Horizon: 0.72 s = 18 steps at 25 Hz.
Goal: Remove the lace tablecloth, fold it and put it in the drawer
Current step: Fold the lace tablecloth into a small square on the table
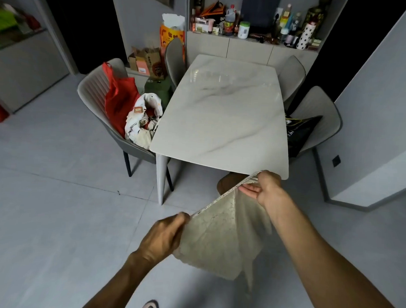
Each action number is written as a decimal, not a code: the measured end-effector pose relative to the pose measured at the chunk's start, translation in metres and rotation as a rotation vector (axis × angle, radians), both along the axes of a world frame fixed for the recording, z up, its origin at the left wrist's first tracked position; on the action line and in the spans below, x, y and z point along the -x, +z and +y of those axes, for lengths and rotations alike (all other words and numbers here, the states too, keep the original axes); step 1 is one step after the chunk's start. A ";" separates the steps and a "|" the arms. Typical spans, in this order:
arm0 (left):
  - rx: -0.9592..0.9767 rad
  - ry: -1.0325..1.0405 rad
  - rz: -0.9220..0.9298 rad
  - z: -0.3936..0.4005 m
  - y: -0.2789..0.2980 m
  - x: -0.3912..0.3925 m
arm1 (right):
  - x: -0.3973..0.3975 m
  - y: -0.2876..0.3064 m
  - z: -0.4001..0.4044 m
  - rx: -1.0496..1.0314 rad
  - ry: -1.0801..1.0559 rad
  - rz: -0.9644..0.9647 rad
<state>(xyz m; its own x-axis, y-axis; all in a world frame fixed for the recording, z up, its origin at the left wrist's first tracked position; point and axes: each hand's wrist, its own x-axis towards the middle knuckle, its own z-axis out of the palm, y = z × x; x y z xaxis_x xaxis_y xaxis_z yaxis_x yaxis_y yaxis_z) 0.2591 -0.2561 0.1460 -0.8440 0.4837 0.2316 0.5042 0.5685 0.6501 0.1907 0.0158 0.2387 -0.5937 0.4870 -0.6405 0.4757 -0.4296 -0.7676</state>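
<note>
The cream lace tablecloth [219, 237] hangs folded in the air in front of me, off the table. My left hand [164, 235] grips its lower left corner. My right hand [265, 187] pinches the upper right corner, close to the near edge of the white marble table [222, 113]. The top edge of the cloth is stretched taut between the two hands, and the rest droops down in several layers. The table top is bare. No drawer can be picked out for sure.
Grey chairs surround the table; the left one [93, 90] holds a red bag [119, 95] and a white bag [143, 119]. A black bag [299, 134] sits on a right chair. A cabinet [251, 49] with cluttered shelf stands behind. Grey tiled floor [58, 195] lies to my left.
</note>
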 end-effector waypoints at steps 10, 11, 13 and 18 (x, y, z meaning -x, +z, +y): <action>0.048 0.240 -0.105 0.061 -0.009 -0.027 | -0.028 0.002 0.037 0.073 -0.051 -0.044; -0.001 0.240 -0.118 0.061 -0.010 -0.026 | -0.032 0.004 0.039 0.062 -0.024 -0.054; -0.069 0.225 -0.157 0.056 -0.013 -0.024 | -0.038 0.008 0.045 0.033 0.032 -0.068; -0.039 0.088 -0.056 0.040 -0.023 -0.007 | -0.044 0.017 0.065 -0.018 0.125 -0.104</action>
<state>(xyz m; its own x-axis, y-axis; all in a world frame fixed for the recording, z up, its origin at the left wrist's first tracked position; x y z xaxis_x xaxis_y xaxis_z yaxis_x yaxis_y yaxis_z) 0.2658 -0.2156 0.1231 -0.8952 0.3984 0.1999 0.4153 0.5827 0.6985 0.2344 0.0804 0.2556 -0.5814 0.4258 -0.6933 0.6017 -0.3485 -0.7187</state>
